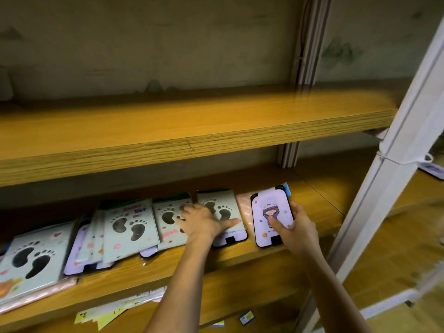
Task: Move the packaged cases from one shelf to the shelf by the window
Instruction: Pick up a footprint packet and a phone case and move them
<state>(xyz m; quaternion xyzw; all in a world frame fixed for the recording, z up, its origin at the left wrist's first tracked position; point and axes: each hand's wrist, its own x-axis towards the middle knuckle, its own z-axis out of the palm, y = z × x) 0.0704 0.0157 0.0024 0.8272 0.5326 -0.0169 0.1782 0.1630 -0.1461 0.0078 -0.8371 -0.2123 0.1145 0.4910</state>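
Shelving of yellow-brown wood fills the view. The middle shelf (240,272) carries a row of packaged cases (129,227) lying flat. Toward the left end they overlap one another. Most show a pale green face with 2 dark footprint cut-outs. At the right end of the row lies 1 lilac case (269,207), black-edged and printed with a cartoon figure in a hat. A pinkish pack (243,205) shows from under its left side.

Left hand (204,222): palm down, fingers spread and straight, resting across 2 neighbouring footprint cases just left of the lilac case. It grips nothing.

Right hand (298,229): fingers curled round the right edge of the lilac case, thumb (276,223) pressed on the printed face. The near end of the case sits close to the front edge of the middle shelf. Whether the case is lifted off the shelf or still lying on it cannot be told.

Upper shelf (192,126): a thick board running above the row, in front of a stained wall (144,44).

White post (396,164): stands to the right of the hands. Beyond it a second shelf (420,195) sits at about the same height, with 1 small pack (432,168) at its far edge.

Below the middle shelf, loose yellow and white papers (108,313) lie on a lower board.
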